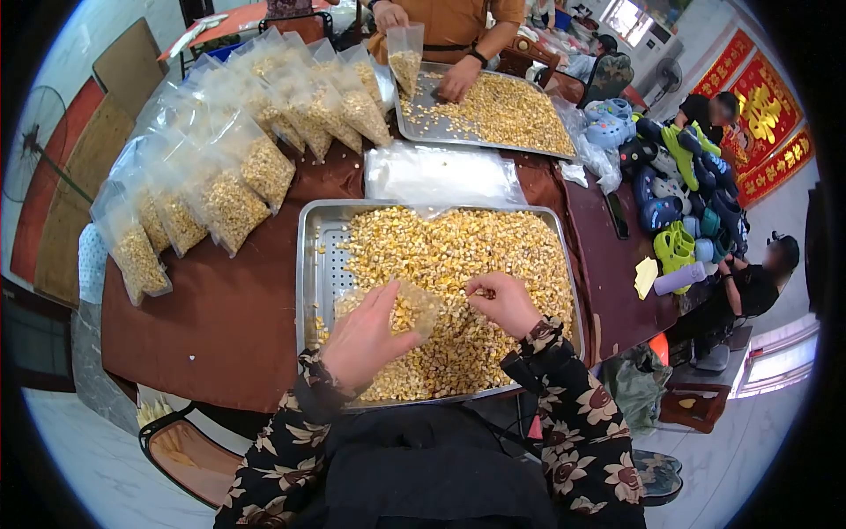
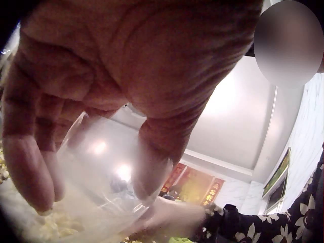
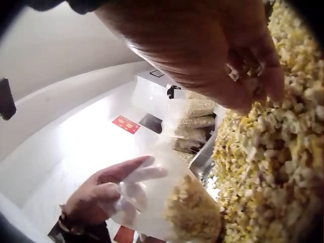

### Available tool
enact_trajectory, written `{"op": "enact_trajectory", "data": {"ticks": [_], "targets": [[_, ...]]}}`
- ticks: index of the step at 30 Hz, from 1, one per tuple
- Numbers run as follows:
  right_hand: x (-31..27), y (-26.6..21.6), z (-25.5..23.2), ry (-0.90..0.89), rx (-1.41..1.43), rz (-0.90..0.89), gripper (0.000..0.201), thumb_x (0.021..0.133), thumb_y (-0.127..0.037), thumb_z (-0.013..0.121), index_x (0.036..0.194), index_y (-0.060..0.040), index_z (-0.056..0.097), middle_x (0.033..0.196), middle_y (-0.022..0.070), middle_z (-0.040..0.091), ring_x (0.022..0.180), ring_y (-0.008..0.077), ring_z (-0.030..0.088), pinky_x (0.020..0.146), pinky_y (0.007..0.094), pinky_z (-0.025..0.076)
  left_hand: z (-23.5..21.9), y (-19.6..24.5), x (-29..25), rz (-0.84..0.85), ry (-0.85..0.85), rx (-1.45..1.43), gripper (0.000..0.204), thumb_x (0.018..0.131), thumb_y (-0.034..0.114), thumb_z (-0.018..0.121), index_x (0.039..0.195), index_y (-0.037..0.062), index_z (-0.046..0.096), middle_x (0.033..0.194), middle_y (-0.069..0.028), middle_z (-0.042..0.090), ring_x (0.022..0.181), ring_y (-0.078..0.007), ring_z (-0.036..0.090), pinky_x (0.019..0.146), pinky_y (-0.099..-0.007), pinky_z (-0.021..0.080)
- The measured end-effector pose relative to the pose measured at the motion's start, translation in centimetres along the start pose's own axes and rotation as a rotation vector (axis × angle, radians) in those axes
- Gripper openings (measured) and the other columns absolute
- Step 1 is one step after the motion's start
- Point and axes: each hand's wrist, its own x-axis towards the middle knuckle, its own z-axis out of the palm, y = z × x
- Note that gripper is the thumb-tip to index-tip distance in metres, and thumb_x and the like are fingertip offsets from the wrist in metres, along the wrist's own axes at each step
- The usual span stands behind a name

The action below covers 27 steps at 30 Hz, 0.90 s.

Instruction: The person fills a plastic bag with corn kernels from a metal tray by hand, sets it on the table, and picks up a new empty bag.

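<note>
Right fingers together around half-hidden kernels, left fingers around a blurry bag

Item 1: wall hanging, red, centre panel; bears one lg. gold char., apparently Chin. 福 (tilted in head view).

Item 2: upper red strip & lower red strip, flanking Item 1; each w/ row of gold chars., too sm. to read.

Item 3: red-and-gold panel, L. wrist view; gold chars. at side, blurred, illeg.

Item 4: sm. red rectangle, R. wrist view; gold marks, illeg.
</note>
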Motion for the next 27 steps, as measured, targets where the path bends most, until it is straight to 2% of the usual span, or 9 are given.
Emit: {"op": "enact_trajectory", "data": {"ticks": [1, 4, 8, 16, 18, 21, 23, 26, 27], "targets": [[0.0, -0.8, -0.3, -0.037, 0.074, 0.061, 0.016, 0.079, -0.009, 0.066, 0.094, -0.0036, 0.068, 0.084, 0.0079, 0.062, 0.081, 0.0151, 0.06, 0.071, 0.0295, 0.049, 0.0, 0.0, 0.0, 0.0, 0.001, -0.001, 0.076, 0.077, 0.028, 0.072, 0.134, -0.0069, 0.037, 0.131, -0.0255, 0.047, 0.119, -0.0376, 0.048, 0.098, -0.0392, 0.041], [-0.1, -5.0, -1.3, -0.067, 0.122, -0.02, 0.016, 0.081, -0.009, 0.066, 0.095, -0.0031, 0.067, 0.085, 0.0058, 0.062, 0.082, 0.0116, 0.06, 0.071, 0.0273, 0.049, 0.1, 0.0, 0.1, -0.006, -0.006, -0.017, 0.076, 0.077, 0.029, 0.071, 0.134, -0.0065, 0.037, 0.13, -0.0248, 0.048, 0.116, -0.0367, 0.05, 0.095, -0.039, 0.043], [-0.3, -8.7, -0.8, -0.1, 0.225, -0.203, 0.019, 0.081, -0.012, 0.062, 0.098, -0.0029, 0.067, 0.087, 0.0118, 0.066, 0.08, 0.0234, 0.064, 0.073, 0.0317, 0.05, 0.2, -0.1, 0.1, 0.01, 0.012, 0.001, 0.073, 0.077, 0.028, 0.071, 0.133, -0.0053, 0.039, 0.127, -0.0227, 0.05, 0.113, -0.0357, 0.052, 0.093, -0.0386, 0.044], [0.0, -10.6, -1.1, -0.293, 0.328, -0.079, 0.028, 0.09, -0.018, 0.061, 0.115, -0.0062, 0.064, 0.105, 0.0103, 0.068, 0.091, 0.0168, 0.064, 0.08, 0.0286, 0.05, 0.3, -0.4, 0.1, 0.018, 0.007, -0.087, 0.073, 0.076, 0.026, 0.072, 0.133, -0.0046, 0.04, 0.127, -0.0233, 0.05, 0.116, -0.0354, 0.051, 0.096, -0.0391, 0.042], [1.1, -8.1, -0.7, -0.1, 0.21, -0.163, 0.029, 0.087, -0.02, 0.062, 0.11, -0.0035, 0.065, 0.1, 0.0155, 0.068, 0.093, 0.0281, 0.065, 0.083, 0.0339, 0.05, 0.1, 0.0, -0.1, 0.0, 0.027, -0.036, 0.074, 0.076, 0.027, 0.073, 0.134, -0.0046, 0.039, 0.129, -0.0244, 0.049, 0.118, -0.0356, 0.05, 0.098, -0.0393, 0.041], [2.2, -3.8, 0.5, -0.016, -0.033, -0.263, 0.028, 0.083, -0.02, 0.064, 0.106, -0.0045, 0.067, 0.101, 0.0155, 0.067, 0.099, 0.0292, 0.062, 0.089, 0.0369, 0.047, 0.1, -0.2, -0.1, 0.015, 0.021, -0.034, 0.076, 0.076, 0.029, 0.073, 0.134, -0.0048, 0.039, 0.13, -0.025, 0.048, 0.12, -0.0361, 0.048, 0.1, -0.0391, 0.04], [2.0, -1.7, 1.4, -0.074, -0.234, -0.323, 0.037, 0.078, -0.022, 0.07, 0.112, -0.0082, 0.065, 0.114, 0.0137, 0.062, 0.11, 0.031, 0.056, 0.096, 0.0403, 0.043, 0.1, -0.5, 0.0, 0.019, 0.019, -0.026, 0.076, 0.076, 0.03, 0.073, 0.134, -0.0049, 0.038, 0.13, -0.0251, 0.048, 0.12, -0.0364, 0.048, 0.099, -0.0391, 0.04], [0.9, -1.9, 1.7, -0.224, -0.649, -0.412, 0.066, 0.07, -0.027, 0.075, 0.131, -0.0206, 0.05, 0.146, 0.0158, 0.032, 0.13, 0.0406, 0.032, 0.103, 0.0478, 0.034, -0.1, -0.2, -0.1, 0.01, 0.013, -0.017, 0.077, 0.076, 0.03, 0.073, 0.135, -0.0051, 0.038, 0.131, -0.0252, 0.048, 0.12, -0.0367, 0.048, 0.099, -0.039, 0.04], [0.7, -1.8, 1.8, -0.224, -0.647, -0.411, 0.066, 0.07, -0.027, 0.075, 0.131, -0.0206, 0.05, 0.146, 0.0158, 0.032, 0.13, 0.0406, 0.032, 0.103, 0.0478, 0.034, -0.2, -0.1, -0.1, 0.001, 0.006, -0.018, 0.076, 0.076, 0.029, 0.073, 0.135, -0.0052, 0.038, 0.131, -0.0253, 0.048, 0.12, -0.0368, 0.048, 0.099, -0.039, 0.04]]}}
